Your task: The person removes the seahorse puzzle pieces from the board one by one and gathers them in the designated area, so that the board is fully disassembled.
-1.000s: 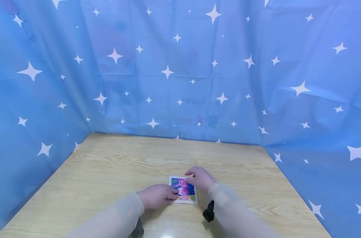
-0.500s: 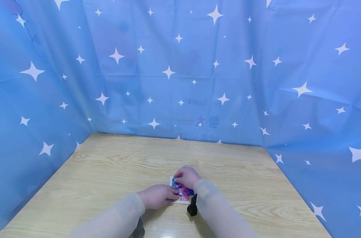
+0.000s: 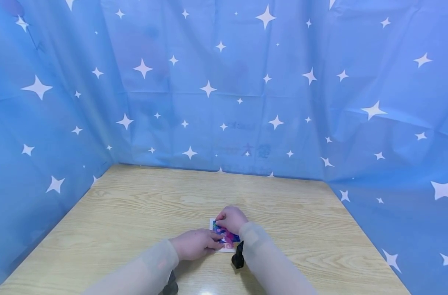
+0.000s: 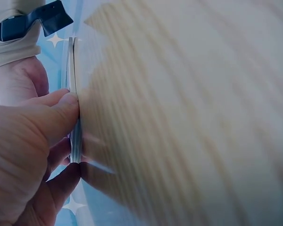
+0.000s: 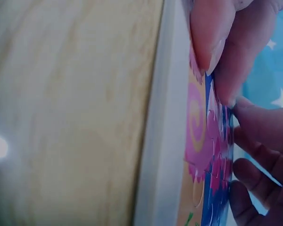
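Observation:
A small square jigsaw puzzle [image 3: 229,245] with a pink seahorse and a white border lies flat on the table. My left hand [image 3: 196,244] grips its left side, two fingertips lying on the picture in the right wrist view. In the left wrist view, the thumb [image 4: 66,110] and bent fingers meet the puzzle's thin edge [image 4: 75,136]. My right hand [image 3: 232,219] reaches across the top, thumb and fingers bent at the far left corner. Those curled fingers [image 5: 257,172] touch the far edge in the right wrist view. Both hands cover parts of the picture.
The pale wood table [image 3: 164,196] spreads around the puzzle. A blue curtain with white stars [image 3: 224,82] hangs along the back and both sides. Black wrist cameras [image 3: 238,255] sit under both sleeves, close to the tabletop.
My right hand has moved left across the puzzle, from its upper right side to the far left corner, covering more of the picture. The left hand has stayed in place.

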The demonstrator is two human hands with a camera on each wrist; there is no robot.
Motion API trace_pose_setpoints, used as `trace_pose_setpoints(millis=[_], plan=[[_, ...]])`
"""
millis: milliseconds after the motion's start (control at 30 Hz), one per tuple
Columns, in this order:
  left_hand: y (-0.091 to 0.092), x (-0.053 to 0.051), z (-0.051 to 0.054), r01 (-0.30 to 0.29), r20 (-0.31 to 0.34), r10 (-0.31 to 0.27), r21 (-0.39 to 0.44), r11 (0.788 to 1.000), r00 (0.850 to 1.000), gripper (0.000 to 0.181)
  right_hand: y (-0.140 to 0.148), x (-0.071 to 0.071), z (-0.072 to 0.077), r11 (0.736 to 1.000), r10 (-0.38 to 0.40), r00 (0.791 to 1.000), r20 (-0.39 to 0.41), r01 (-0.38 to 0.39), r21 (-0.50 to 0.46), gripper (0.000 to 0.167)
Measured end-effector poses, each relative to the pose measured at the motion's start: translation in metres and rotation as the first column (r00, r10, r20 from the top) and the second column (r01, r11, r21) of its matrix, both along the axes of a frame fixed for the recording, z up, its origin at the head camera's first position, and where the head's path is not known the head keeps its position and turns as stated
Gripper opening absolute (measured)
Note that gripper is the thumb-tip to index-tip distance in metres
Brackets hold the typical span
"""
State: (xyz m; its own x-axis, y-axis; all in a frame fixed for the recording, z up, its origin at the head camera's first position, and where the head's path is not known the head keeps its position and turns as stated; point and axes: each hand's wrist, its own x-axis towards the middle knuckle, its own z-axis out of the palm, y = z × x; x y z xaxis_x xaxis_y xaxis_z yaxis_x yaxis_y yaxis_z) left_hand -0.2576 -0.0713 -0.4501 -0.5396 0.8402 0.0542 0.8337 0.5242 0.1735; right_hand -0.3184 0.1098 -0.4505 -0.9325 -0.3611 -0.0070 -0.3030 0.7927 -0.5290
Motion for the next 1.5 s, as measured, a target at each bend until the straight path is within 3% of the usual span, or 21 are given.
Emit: trace_pose_setpoints(millis=[200,467,667,967,1500], plan=[[0.0019,0.0019,0.0007,-0.013,0.018,0.014,-0.046,0.999,1.000,0.035,0.0005,0.0006,-0.0026,1.000,-0.011,1.000,0.004,0.011,-0.007,0.006],[0.0019,0.0011,0.0012,-0.010,0.010,0.011,-0.044,0.999,1.000,0.035,0.0004,0.0004,-0.0077,1.000,0.012,0.998,-0.057,-0.012,0.000,0.006],[0.0016,-0.0002,0.0020,-0.016,0.042,0.017,-0.043,0.999,0.999,0.033,-0.0020,0.0004,-0.0065,1.000,0.011,1.000,-0.023,-0.012,-0.020,0.007],[0.0023,-0.0003,0.0014,-0.010,0.013,0.011,-0.047,0.999,1.000,0.032,-0.0023,-0.0002,-0.0083,1.000,-0.001,1.000,-0.014,0.001,-0.029,0.007],[0.0024,-0.0012,-0.0007,-0.039,0.051,0.041,-0.035,0.999,0.998,0.033,-0.0050,0.0008,0.0004,0.999,-0.027,0.998,0.052,0.029,-0.041,0.006]])
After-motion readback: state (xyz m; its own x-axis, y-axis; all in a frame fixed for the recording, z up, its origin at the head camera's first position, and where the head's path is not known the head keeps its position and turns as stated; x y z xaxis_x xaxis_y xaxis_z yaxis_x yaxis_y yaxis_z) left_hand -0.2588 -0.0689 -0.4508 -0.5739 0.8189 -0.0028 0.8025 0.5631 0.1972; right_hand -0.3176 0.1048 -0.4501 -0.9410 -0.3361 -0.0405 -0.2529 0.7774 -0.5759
